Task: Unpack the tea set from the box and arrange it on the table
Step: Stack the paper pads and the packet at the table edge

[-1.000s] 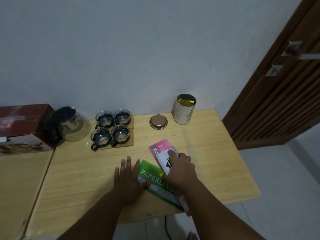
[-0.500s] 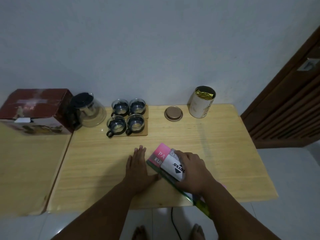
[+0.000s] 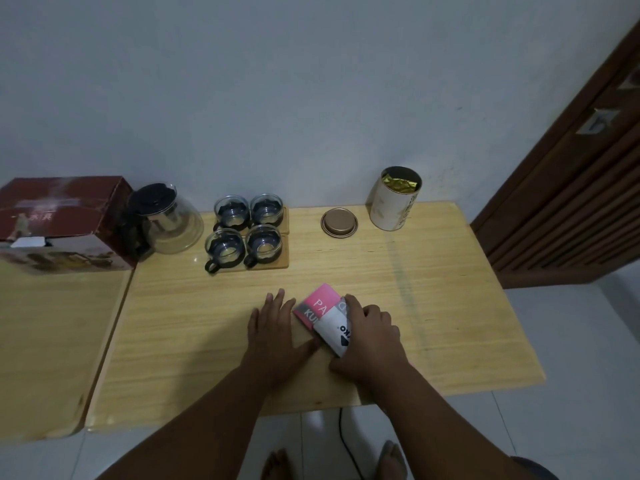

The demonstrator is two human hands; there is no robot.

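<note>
A glass teapot (image 3: 166, 221) with a black lid stands at the back left of the wooden table (image 3: 433, 306), against the dark red tea set box (image 3: 65, 216). Beside it, several glass cups (image 3: 244, 230) with black holders sit on wooden coasters. Near the front, my left hand (image 3: 277, 327) lies flat on the table with fingers straight. My right hand (image 3: 367, 336) grips a stack of booklets (image 3: 320, 308), a white one over a pink one, and its thumb curls under the stack's near edge.
An open cream tea canister (image 3: 394, 199) with gold foil inside stands at the back right, its round bronze lid (image 3: 339, 223) lying beside it. A second table (image 3: 41, 341) adjoins on the left. A brown door (image 3: 571, 188) is at the right. My bare feet show below the table's edge.
The green booklet that was under my hands is out of sight now. My right hand has drawn the stack together and my left hand has flattened beside it. The camera has tilted lower.
</note>
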